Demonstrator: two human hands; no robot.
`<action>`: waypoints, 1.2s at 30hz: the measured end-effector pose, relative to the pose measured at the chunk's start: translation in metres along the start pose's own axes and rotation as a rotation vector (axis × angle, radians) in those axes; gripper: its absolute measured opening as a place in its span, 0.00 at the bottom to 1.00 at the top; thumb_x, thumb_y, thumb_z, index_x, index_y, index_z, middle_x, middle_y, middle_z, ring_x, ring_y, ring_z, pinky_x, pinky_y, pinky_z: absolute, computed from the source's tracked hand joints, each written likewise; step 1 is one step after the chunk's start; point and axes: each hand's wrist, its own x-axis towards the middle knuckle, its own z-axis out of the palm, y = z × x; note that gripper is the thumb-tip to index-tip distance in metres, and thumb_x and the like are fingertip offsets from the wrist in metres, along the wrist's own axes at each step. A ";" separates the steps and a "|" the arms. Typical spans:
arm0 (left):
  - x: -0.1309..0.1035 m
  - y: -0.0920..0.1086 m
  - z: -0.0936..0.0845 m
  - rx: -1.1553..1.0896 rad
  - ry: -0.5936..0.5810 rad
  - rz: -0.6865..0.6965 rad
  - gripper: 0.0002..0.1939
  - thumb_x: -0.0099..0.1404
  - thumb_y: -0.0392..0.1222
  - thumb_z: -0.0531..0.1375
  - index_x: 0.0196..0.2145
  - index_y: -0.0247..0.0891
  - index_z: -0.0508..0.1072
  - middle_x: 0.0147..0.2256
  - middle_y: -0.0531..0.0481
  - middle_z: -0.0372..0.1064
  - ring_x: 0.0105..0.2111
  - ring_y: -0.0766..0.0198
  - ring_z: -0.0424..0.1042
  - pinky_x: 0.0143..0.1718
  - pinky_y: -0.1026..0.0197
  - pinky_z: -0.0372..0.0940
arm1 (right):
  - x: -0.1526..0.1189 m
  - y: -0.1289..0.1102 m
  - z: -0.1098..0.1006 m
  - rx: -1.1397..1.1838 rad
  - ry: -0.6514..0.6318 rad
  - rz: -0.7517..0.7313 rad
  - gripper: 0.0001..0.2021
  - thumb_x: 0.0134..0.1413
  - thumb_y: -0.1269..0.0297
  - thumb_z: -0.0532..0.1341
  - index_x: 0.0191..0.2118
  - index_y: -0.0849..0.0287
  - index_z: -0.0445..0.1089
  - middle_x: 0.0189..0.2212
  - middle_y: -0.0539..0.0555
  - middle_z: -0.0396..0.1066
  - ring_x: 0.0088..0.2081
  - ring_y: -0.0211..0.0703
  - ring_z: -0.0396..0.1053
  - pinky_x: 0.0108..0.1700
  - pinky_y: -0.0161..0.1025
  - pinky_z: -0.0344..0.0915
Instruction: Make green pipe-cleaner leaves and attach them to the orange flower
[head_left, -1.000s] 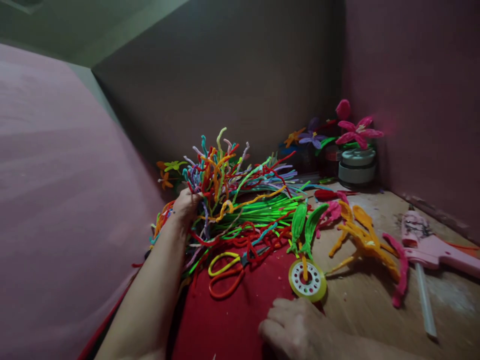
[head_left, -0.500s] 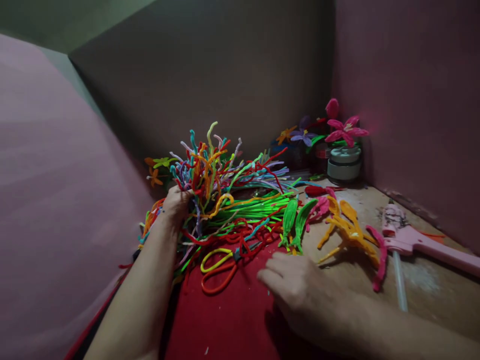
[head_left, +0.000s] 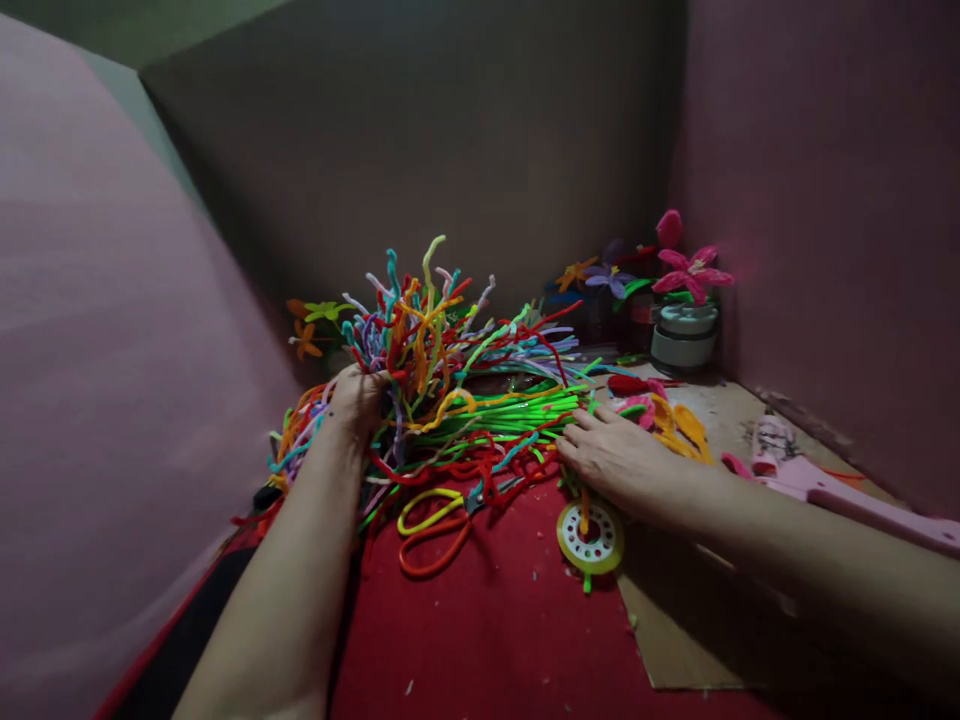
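Observation:
My left hand (head_left: 358, 400) is closed round the near end of a bundle of multicoloured fuzzy stems (head_left: 420, 330), whose curled tips stick up. My right hand (head_left: 604, 452) lies palm down over the right end of the bright green stems (head_left: 517, 412), fingers stretched out, partly covering the green leaf shapes. Just below it a yellow-rimmed white disc (head_left: 590, 537) with holes sits on the red cloth. Scissors (head_left: 435, 530) with yellow and orange handles rest in front of the stem pile.
A pink glue gun (head_left: 825, 495) lies at the right, on cardboard (head_left: 675, 620). Orange fuzzy petals (head_left: 690, 430) are behind my right forearm. At the back right stands a small pot (head_left: 684, 337) with a pink flower (head_left: 694, 272). Walls enclose the back and right.
My right hand has moved up and forward from the red cloth onto the green stems and leaves. The disc now shows below it. My left hand keeps its grip, nearly still.

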 end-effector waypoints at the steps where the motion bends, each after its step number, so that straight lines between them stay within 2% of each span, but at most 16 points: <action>1: 0.001 -0.001 0.001 -0.004 0.007 0.000 0.12 0.35 0.35 0.63 0.24 0.35 0.74 0.18 0.53 0.69 0.21 0.59 0.70 0.21 0.61 0.65 | 0.000 -0.001 0.000 0.001 -0.005 0.005 0.04 0.53 0.70 0.56 0.34 0.62 0.67 0.31 0.55 0.68 0.35 0.45 0.61 0.36 0.41 0.51; 11: 0.002 -0.001 0.002 -0.032 0.025 0.021 0.11 0.35 0.33 0.61 0.22 0.34 0.72 0.18 0.54 0.69 0.22 0.60 0.70 0.23 0.62 0.65 | -0.003 -0.010 -0.001 0.035 -0.089 0.110 0.05 0.54 0.71 0.54 0.34 0.61 0.67 0.29 0.55 0.70 0.34 0.47 0.65 0.40 0.45 0.52; 17: -0.004 0.008 0.004 0.014 0.031 0.038 0.09 0.35 0.34 0.61 0.21 0.35 0.71 0.15 0.55 0.66 0.18 0.63 0.67 0.21 0.62 0.64 | -0.005 -0.015 -0.004 0.018 -0.019 0.134 0.05 0.54 0.70 0.54 0.33 0.59 0.67 0.28 0.53 0.69 0.35 0.47 0.63 0.50 0.52 0.46; 22: -0.016 0.019 0.010 0.103 -0.045 0.060 0.11 0.38 0.36 0.61 0.25 0.33 0.74 0.16 0.54 0.66 0.18 0.63 0.66 0.20 0.63 0.62 | -0.005 -0.030 -0.004 0.026 0.048 0.127 0.05 0.52 0.70 0.54 0.33 0.59 0.67 0.30 0.56 0.68 0.36 0.47 0.63 0.50 0.54 0.48; 26: -0.016 0.023 0.011 0.257 -0.088 0.101 0.14 0.39 0.36 0.61 0.28 0.32 0.74 0.18 0.55 0.67 0.18 0.66 0.65 0.22 0.65 0.61 | -0.009 -0.057 -0.003 0.123 0.135 0.022 0.05 0.50 0.71 0.55 0.34 0.60 0.67 0.31 0.56 0.68 0.35 0.46 0.64 0.50 0.56 0.49; 32: -0.011 0.022 0.016 0.535 -0.107 0.169 0.12 0.43 0.38 0.59 0.29 0.32 0.71 0.20 0.56 0.65 0.20 0.68 0.62 0.23 0.67 0.59 | -0.012 -0.093 -0.008 0.255 0.144 -0.105 0.05 0.51 0.68 0.55 0.33 0.60 0.66 0.29 0.55 0.69 0.31 0.45 0.63 0.47 0.57 0.53; 34: -0.015 0.020 0.022 0.708 -0.168 0.247 0.13 0.46 0.39 0.57 0.32 0.34 0.71 0.23 0.55 0.66 0.23 0.66 0.64 0.26 0.66 0.60 | -0.011 -0.100 -0.011 0.283 0.144 -0.151 0.06 0.51 0.66 0.55 0.33 0.61 0.66 0.27 0.55 0.68 0.31 0.45 0.63 0.48 0.57 0.53; 36: -0.021 0.017 0.028 0.878 -0.302 0.350 0.18 0.48 0.40 0.56 0.39 0.34 0.70 0.30 0.51 0.69 0.30 0.62 0.67 0.32 0.63 0.62 | -0.009 -0.107 -0.012 0.296 0.156 -0.181 0.06 0.51 0.66 0.55 0.33 0.62 0.66 0.26 0.55 0.68 0.31 0.46 0.63 0.48 0.58 0.53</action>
